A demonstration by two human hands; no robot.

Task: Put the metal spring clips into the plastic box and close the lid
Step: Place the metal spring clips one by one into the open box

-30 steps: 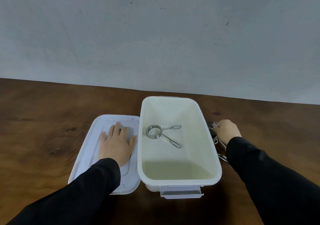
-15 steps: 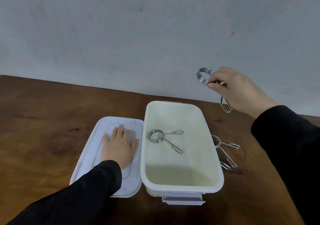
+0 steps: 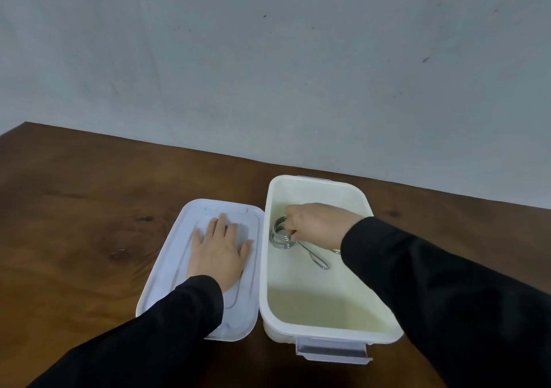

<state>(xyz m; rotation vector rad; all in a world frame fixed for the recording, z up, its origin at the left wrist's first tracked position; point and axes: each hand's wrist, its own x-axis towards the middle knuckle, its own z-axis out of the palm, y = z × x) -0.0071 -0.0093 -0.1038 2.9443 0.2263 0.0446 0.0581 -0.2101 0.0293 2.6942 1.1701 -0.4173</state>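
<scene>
An open white plastic box (image 3: 320, 326) stands on the wooden table, right of centre. Its white lid (image 3: 173, 262) lies flat on the table against the box's left side. My left hand (image 3: 216, 253) rests palm down on the lid, fingers spread. My right hand (image 3: 317, 225) is down inside the box, fingers closed on a metal spring clip (image 3: 281, 235). That clip's coil sits over the coil of another clip on the box floor, whose arm (image 3: 316, 258) sticks out to the right. My right sleeve hides the table right of the box.
The brown wooden table (image 3: 89, 223) runs back to a plain grey wall (image 3: 268, 59). A clear latch flap (image 3: 332, 352) sticks out from the box's near end, and another shows at its far end.
My right hand has come down from above the box's right side into the box, carrying the spring clip. My left hand has stayed on the lid.
</scene>
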